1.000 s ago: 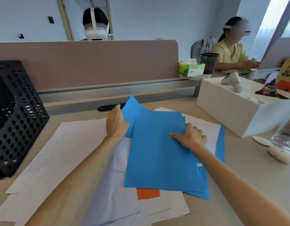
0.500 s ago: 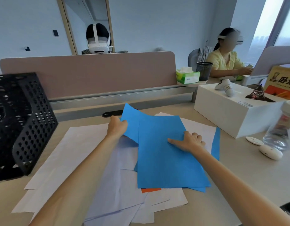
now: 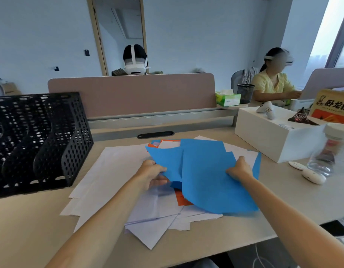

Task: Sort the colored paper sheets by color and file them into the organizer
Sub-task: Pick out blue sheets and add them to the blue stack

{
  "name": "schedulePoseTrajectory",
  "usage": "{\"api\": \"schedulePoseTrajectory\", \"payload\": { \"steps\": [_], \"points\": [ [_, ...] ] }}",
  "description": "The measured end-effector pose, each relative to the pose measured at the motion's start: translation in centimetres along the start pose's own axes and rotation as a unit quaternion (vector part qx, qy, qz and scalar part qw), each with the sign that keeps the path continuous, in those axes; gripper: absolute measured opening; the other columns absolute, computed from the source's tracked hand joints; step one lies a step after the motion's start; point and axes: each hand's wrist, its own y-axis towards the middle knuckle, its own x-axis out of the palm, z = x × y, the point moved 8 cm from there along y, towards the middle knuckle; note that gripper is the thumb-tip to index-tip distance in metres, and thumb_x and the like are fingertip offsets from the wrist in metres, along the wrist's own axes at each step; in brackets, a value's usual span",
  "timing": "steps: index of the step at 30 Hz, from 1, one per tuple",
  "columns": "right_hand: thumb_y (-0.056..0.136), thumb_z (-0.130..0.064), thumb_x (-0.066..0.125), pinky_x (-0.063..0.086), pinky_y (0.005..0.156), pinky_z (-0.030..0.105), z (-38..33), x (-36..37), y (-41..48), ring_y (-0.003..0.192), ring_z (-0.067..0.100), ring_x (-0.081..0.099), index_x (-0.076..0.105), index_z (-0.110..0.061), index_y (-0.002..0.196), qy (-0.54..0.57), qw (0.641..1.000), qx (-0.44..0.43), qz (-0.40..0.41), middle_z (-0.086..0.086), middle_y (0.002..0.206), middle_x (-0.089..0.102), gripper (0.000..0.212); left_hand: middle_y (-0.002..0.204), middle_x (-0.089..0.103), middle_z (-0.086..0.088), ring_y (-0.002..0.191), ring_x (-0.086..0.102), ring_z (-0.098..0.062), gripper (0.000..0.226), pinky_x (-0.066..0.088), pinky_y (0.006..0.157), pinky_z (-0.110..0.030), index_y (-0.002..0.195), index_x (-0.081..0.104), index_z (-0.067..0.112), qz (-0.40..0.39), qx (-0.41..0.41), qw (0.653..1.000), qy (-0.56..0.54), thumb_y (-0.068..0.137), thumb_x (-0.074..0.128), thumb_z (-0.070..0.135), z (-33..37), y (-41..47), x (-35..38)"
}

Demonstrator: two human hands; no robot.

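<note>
Several blue sheets (image 3: 208,176) are lifted off the desk in a loose fan. My left hand (image 3: 152,174) grips their left edge, fingers curled under the paper. My right hand (image 3: 240,169) grips their right edge. Below them lie white sheets (image 3: 113,171) spread over the desk, with orange sheets (image 3: 181,198) showing under the blue and another orange edge (image 3: 163,141) at the far side. A blue strip (image 3: 256,167) stays flat at the right of the pile. The black mesh organizer (image 3: 41,140) stands at the left, its slots dark.
A white box (image 3: 271,138) with small items on top stands at the right. Beside it are a clear bottle (image 3: 328,151) and white earbud cases (image 3: 312,176). A pink divider (image 3: 132,93) runs along the back, with people beyond it.
Both hands went from pressing on the blue sheets to gripping their edges, and the sheets rose off the pile. The view tilted up and back.
</note>
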Motion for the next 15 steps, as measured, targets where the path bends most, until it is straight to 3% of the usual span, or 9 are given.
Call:
{"api": "schedulePoseTrajectory", "payload": {
  "steps": [2,4,7,8,12,15],
  "points": [
    [0.085,-0.008,0.053,0.045,0.061,0.034,0.3,0.0,0.3,0.074,0.024,0.052,0.041,-0.003,0.107,0.096,0.995,0.018,-0.003,0.013,0.091,0.052,0.026,0.107,0.070,-0.012,0.061,0.072,-0.018,0.019,0.057,0.049,-0.024,0.110,0.056,0.011,0.027,0.003,0.996,-0.088,0.093,0.061,0.005,-0.1,0.1,0.1],
    [0.082,-0.007,0.051,0.050,0.064,0.035,0.6,0.0,1.0,0.083,0.030,0.060,0.049,-0.002,0.103,0.188,0.982,0.033,0.004,0.018,0.102,0.060,0.022,0.105,0.070,-0.009,0.066,0.074,-0.020,0.024,0.058,0.051,-0.024,0.115,0.056,0.013,-0.007,-0.010,0.994,-0.110,0.093,0.062,0.006,0.0,-0.6,1.6],
    [0.083,0.000,0.053,0.053,0.069,0.037,-0.1,0.1,1.0,0.084,0.032,0.064,0.055,-0.004,0.087,0.268,0.963,0.034,-0.012,0.019,0.099,0.065,0.006,0.099,0.074,-0.008,0.077,0.075,-0.023,0.031,0.060,0.058,-0.025,0.121,0.056,0.020,-0.102,-0.036,0.994,-0.014,0.092,0.064,0.012,0.2,-1.6,4.3],
    [0.084,0.004,0.055,0.053,0.068,0.037,-0.5,0.3,0.8,0.080,0.030,0.063,0.055,-0.006,0.084,0.288,0.957,0.033,-0.023,0.017,0.094,0.064,0.010,0.096,0.076,-0.007,0.080,0.075,-0.023,0.030,0.061,0.064,-0.026,0.121,0.056,0.021,-0.125,-0.044,0.991,0.021,0.093,0.064,0.015,0.2,-1.8,4.7],
    [0.082,0.005,0.068,0.054,0.077,0.044,-0.9,1.9,0.6,0.092,0.033,0.063,0.057,-0.006,0.101,0.325,0.941,0.039,-0.083,0.012,0.097,0.064,0.024,0.096,0.076,-0.003,0.085,0.074,-0.023,0.026,0.059,0.064,-0.024,0.122,0.055,0.024,-0.168,-0.055,0.980,0.096,0.096,0.061,0.023,0.2,-1.7,4.4],
    [0.082,0.005,0.067,0.054,0.081,0.043,-1.0,2.1,1.0,0.093,0.031,0.064,0.059,-0.004,0.103,0.282,0.956,0.020,-0.080,0.012,0.102,0.065,0.025,0.101,0.076,-0.004,0.083,0.074,-0.020,0.033,0.058,0.059,-0.022,0.122,0.058,0.020,-0.193,-0.071,0.971,0.120,0.091,0.067,0.015,0.1,-2.1,3.5]
  ]
}}
